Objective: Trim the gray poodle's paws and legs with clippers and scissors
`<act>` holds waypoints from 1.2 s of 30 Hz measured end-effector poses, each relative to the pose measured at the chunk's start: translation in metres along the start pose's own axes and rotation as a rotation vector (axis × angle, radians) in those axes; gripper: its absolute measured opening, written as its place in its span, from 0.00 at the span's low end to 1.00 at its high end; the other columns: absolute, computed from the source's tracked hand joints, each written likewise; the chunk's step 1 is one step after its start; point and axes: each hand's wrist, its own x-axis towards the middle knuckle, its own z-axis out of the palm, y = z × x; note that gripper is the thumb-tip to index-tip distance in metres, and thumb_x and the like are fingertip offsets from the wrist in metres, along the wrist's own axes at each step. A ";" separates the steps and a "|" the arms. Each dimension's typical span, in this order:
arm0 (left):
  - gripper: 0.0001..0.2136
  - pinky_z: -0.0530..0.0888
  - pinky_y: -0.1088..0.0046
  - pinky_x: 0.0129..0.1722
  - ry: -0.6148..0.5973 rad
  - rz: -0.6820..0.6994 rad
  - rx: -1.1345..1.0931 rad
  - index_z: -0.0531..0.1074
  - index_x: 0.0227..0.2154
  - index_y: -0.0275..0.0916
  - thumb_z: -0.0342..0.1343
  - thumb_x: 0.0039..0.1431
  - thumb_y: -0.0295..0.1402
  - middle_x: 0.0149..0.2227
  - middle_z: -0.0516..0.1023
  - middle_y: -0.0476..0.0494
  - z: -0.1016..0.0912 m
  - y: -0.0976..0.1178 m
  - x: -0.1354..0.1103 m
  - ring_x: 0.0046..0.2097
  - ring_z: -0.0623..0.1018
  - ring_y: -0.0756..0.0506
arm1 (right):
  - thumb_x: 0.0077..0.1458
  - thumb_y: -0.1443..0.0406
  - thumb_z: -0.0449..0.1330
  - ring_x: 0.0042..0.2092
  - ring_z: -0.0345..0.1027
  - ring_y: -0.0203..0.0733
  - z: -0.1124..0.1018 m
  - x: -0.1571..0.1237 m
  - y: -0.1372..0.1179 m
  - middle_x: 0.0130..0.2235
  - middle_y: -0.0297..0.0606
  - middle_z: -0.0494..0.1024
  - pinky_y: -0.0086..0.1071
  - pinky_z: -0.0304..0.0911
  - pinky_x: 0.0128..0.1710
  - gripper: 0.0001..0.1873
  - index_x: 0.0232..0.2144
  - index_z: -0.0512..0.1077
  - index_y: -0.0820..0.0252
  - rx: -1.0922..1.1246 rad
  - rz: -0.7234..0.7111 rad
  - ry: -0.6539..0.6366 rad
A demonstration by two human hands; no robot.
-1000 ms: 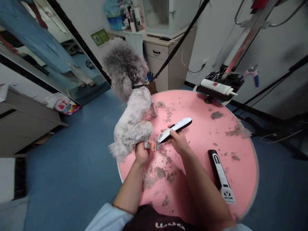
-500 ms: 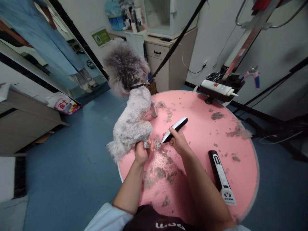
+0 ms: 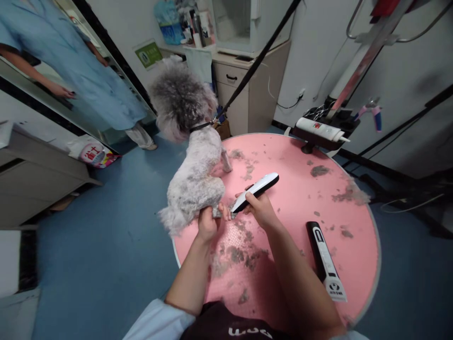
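A grey-and-white dog (image 3: 198,174) with a fluffy head and a short-clipped body is on the left side of a round pink table (image 3: 283,156), facing away. My left hand (image 3: 208,222) is closed around its hind leg, near the paw (image 3: 222,213). In my right hand (image 3: 260,208) is a white-and-black hair clipper (image 3: 256,189), its head down at the paw; whether the blade touches the fur I cannot tell. A black strap (image 3: 247,78) runs from the dog's collar (image 3: 202,126) up to the top.
A second, larger clipper (image 3: 325,259) lies at the table's right. Hair clumps (image 3: 237,254) are scattered over the tabletop. A tray at the far edge holds a white tube (image 3: 320,128); nail clippers (image 3: 370,112) hang beside it. A person in a blue gown (image 3: 81,71) appears at upper left.
My right hand has brought the clipper slightly left, its head now over the paw. My left hand keeps its place on the leg. The person in blue at upper left has shifted.
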 end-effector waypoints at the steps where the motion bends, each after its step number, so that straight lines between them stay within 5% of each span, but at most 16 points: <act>1: 0.15 0.70 0.61 0.32 -0.011 0.016 0.005 0.65 0.18 0.41 0.45 0.53 0.43 0.12 0.64 0.48 0.000 0.000 0.000 0.20 0.68 0.45 | 0.40 0.54 0.66 0.19 0.63 0.32 0.000 0.000 -0.001 0.27 0.34 0.78 0.27 0.60 0.18 0.22 0.34 0.64 0.58 0.034 -0.005 0.002; 6: 0.14 0.69 0.62 0.31 -0.054 0.038 0.005 0.65 0.19 0.40 0.48 0.51 0.44 0.13 0.64 0.48 -0.001 0.000 0.000 0.21 0.69 0.44 | 0.42 0.59 0.63 0.17 0.60 0.30 0.003 0.000 -0.003 0.28 0.33 0.78 0.24 0.54 0.15 0.18 0.34 0.62 0.57 0.093 -0.096 0.161; 13: 0.14 0.66 0.67 0.28 -0.021 0.091 -0.010 0.65 0.19 0.40 0.49 0.52 0.44 0.13 0.62 0.49 0.000 0.001 -0.001 0.21 0.65 0.47 | 0.39 0.65 0.66 0.27 0.68 0.32 -0.009 -0.009 -0.013 0.39 0.33 0.78 0.27 0.64 0.26 0.21 0.39 0.65 0.53 0.222 0.002 -0.101; 18: 0.17 0.66 0.67 0.28 0.028 0.071 -0.054 0.65 0.18 0.39 0.51 0.52 0.47 0.13 0.62 0.50 0.000 0.000 0.000 0.21 0.66 0.47 | 0.39 0.67 0.66 0.24 0.64 0.30 -0.026 -0.010 -0.025 0.47 0.39 0.76 0.26 0.59 0.20 0.22 0.40 0.68 0.54 0.176 0.073 -0.161; 24: 0.14 0.64 0.68 0.27 0.020 0.111 -0.096 0.66 0.19 0.39 0.51 0.52 0.44 0.13 0.62 0.50 -0.005 -0.004 0.001 0.20 0.65 0.48 | 0.37 0.67 0.67 0.18 0.51 0.26 -0.023 -0.004 -0.017 0.33 0.35 0.80 0.23 0.42 0.15 0.21 0.37 0.68 0.55 0.196 -0.043 -0.051; 36: 0.11 0.60 0.69 0.25 -0.027 0.092 -0.080 0.65 0.19 0.39 0.47 0.52 0.37 0.11 0.59 0.50 -0.004 -0.002 0.001 0.18 0.62 0.48 | 0.41 0.66 0.63 0.17 0.51 0.27 -0.014 -0.005 -0.006 0.33 0.34 0.80 0.24 0.41 0.14 0.17 0.34 0.63 0.55 0.086 -0.176 -0.054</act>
